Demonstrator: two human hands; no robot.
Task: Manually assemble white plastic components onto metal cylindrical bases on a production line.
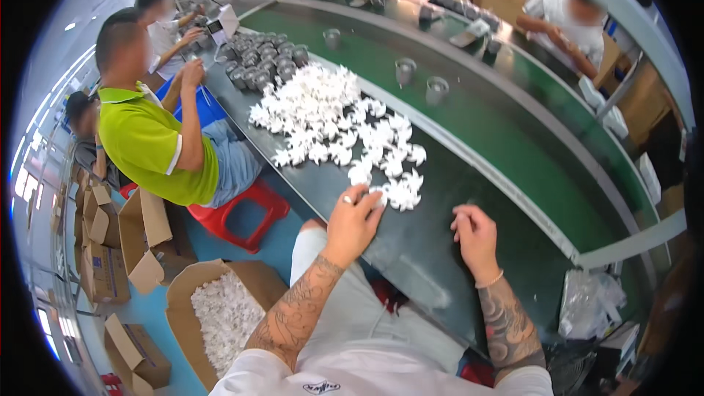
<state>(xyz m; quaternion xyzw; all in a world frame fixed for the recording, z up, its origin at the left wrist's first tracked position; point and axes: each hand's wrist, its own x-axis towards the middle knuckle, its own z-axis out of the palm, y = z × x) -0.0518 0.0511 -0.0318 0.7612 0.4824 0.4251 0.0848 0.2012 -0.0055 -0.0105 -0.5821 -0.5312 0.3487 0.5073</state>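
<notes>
- Head view: your left hand (353, 221) sits at the near edge of the pile of small white plastic parts (339, 126) on the dark worktop (433, 249). Fingers are curled, tips touching one white part (378, 196) at the pile's 6 o'clock end. Can't tell if it's pinched yet or just touched.
- Your right hand (475, 233) rests on the bare worktop, at 3 o'clock from the left hand, a bit apart. Fingers loosely bent, nothing in them.
- The pile runs from your hands up toward 11 o'clock, where grey metal cups (262, 59) stand in a bunch.
- The white bits look like little stars w/ thin arms. I'd guess they're very light and stiff, prob. a bit slick. Arms could hook on each other, so one may drag a friend along.
- Best hold, I think: pinch the fat middle w/ thumb + 1 finger, not a thin arm. Arms might bend or snap.
- At 1 o'clock, the green belt (513, 132) carries a few more grey cups (405, 70).
- At 9 o'clock, a person in a lime green shirt (150, 143) sits on a red stool (238, 213).
- At 7 o'clock, on the floor, an open cardboard box (220, 308) holds more white bits.
</notes>
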